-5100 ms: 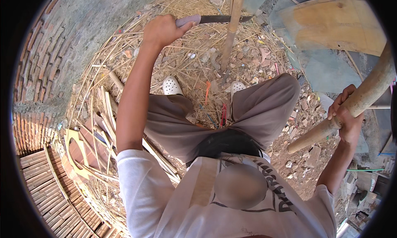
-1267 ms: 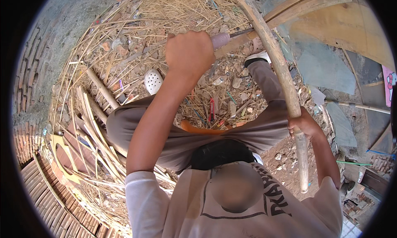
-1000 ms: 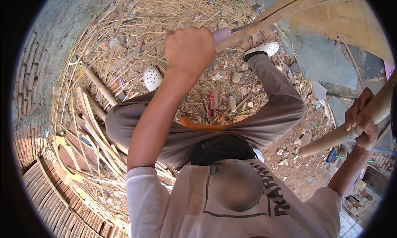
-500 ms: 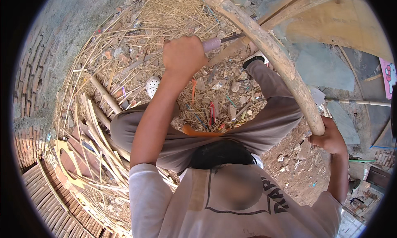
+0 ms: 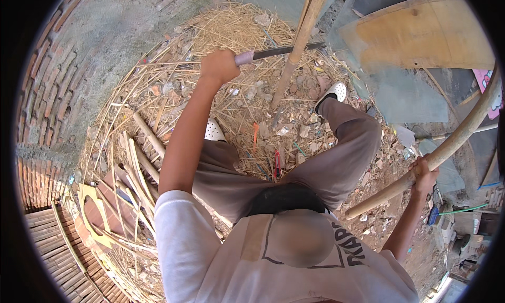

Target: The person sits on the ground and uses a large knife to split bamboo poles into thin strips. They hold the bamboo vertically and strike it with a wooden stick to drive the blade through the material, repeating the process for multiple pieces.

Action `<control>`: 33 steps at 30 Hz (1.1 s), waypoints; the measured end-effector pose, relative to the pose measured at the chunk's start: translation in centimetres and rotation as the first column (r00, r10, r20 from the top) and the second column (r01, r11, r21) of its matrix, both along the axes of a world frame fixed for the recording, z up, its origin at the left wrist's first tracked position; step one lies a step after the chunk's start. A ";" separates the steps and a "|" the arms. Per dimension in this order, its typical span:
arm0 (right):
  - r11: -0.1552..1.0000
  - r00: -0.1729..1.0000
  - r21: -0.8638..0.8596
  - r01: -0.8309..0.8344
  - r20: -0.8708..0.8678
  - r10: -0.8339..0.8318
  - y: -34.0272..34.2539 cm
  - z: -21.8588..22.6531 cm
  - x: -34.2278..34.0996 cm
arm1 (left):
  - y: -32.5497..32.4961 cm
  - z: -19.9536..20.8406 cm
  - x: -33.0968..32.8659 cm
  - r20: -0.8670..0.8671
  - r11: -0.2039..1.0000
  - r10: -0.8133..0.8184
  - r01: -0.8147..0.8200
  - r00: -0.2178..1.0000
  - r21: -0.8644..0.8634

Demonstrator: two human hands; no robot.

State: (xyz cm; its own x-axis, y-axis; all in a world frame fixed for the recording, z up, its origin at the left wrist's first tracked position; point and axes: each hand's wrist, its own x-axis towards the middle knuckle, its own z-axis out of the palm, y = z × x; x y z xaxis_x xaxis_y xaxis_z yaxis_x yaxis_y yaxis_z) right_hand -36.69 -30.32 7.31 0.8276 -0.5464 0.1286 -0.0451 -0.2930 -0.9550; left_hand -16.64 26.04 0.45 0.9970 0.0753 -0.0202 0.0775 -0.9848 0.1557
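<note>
My left hand (image 5: 218,66) is stretched forward and gripped round the pale handle of a long dark-bladed knife (image 5: 279,51). The blade's tip meets a slanted bamboo pole (image 5: 302,37) that stands in the straw ahead of me. My right hand (image 5: 423,170) is out to the right, closed round a thick curved bamboo pole (image 5: 457,134) that runs from near my knee up to the right rim. Whether the two bamboo stretches are one piece, I cannot tell. I am crouched, with white shoes (image 5: 214,130) on the littered ground.
Straw and rubble (image 5: 252,108) cover the ground ahead. Split bamboo strips (image 5: 139,161) lie at the left beside a brick wall (image 5: 42,108). A wooden board (image 5: 421,34) and grey sheets (image 5: 410,100) lie at the upper right.
The bamboo in my right hand has swung from across the middle out to the right. My left hand has stayed raised with the knife, its blade now against the standing pole.
</note>
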 end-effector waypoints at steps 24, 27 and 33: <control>0.988 0.907 -0.105 0.113 -0.395 -0.146 0.3 -41.2 -2.3 | -0.5 -2.0 -3.3 0.135 0.995 0.089 -0.094 0.987 0.031; 0.999 0.861 0.010 0.032 -0.509 -0.023 0.7 -39.6 -2.0 | -0.3 -1.7 -3.3 0.155 0.995 0.085 -0.092 0.984 0.038; 0.996 0.954 0.026 -0.082 -0.289 0.086 3.2 -29.5 1.5 | -0.3 -1.8 -2.8 0.111 0.992 0.099 -0.107 0.989 0.070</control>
